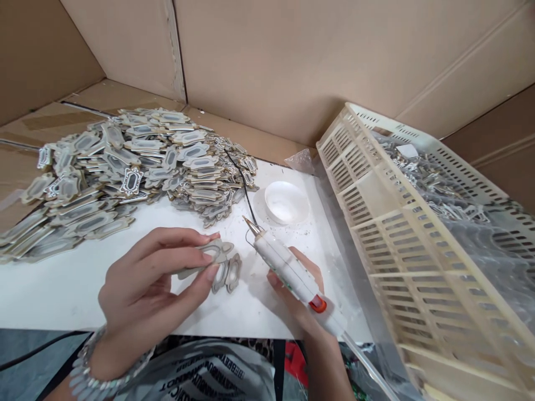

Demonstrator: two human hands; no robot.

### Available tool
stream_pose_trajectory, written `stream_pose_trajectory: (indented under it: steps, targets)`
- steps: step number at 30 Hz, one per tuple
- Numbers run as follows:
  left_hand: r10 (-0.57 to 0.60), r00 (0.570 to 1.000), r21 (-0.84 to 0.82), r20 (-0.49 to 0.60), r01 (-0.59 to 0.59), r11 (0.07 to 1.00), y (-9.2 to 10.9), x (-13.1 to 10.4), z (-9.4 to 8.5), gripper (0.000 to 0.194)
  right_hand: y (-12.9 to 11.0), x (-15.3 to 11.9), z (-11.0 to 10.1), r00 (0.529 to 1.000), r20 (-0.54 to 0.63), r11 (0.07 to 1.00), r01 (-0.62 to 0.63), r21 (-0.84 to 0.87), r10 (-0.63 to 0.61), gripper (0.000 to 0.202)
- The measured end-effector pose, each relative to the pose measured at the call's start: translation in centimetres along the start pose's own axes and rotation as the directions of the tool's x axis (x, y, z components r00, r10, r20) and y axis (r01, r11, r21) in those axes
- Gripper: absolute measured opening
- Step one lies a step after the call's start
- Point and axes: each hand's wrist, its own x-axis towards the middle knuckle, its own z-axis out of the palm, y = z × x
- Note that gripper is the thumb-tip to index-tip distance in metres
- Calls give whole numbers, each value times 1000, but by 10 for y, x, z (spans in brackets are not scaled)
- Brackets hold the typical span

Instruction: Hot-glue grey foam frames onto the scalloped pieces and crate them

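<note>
My left hand (154,278) is closed, pinching a small greyish ornate plate (217,250) between thumb and fingers. Just below it are two more such plates (233,273); whether these are held too or lie on the table I cannot tell. My right hand (298,301) is wrapped round a white glue gun (288,264) with a red switch, a translucent stick coming out of its rear end. The gun's brass-coloured nozzle points up and left, apart from the plate. Part of the right hand is hidden behind the gun.
A large heap of similar ornate plates (142,150) covers the back left of the white table (121,289). A white round dish (288,201) stands behind the gun. On the right is a cream slatted crate (376,223) with bagged metal pieces (434,184). Cardboard walls (267,61) enclose the back.
</note>
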Motion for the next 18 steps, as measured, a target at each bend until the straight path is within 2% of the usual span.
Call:
stream_pose_trajectory:
  steps: [4, 7, 11, 14, 16, 18]
  targets:
    - [36, 999, 63, 20, -37, 997, 1, 1, -1, 19, -2, -1, -2, 1000, 3, 1000, -4, 2, 4, 24]
    - [55, 998, 47, 13, -56, 997, 2, 1, -1, 20, -1, -2, -2, 1000, -6, 1000, -6, 7, 6, 20]
    - [-10, 995, 16, -104, 12, 1000, -8, 0, -8, 26, 8, -6, -1, 1000, -14, 1000, 21, 14, -21, 15]
    - [-87, 964, 88, -253, 113, 990, -34, 1, -29, 30, 14, -9, -1, 999, -26, 999, 32, 21, -31, 13]
    - [-153, 929, 143, -337, 211, 967, -60, 3, -51, 35, 17, -11, -1, 999, -30, 1000, 25, 18, -24, 11]
    - [-168, 893, 189, -418, 266, 945, -87, 6, -76, 48, 18, -11, -1, 999, -21, 1000, 25, 13, -25, 11]
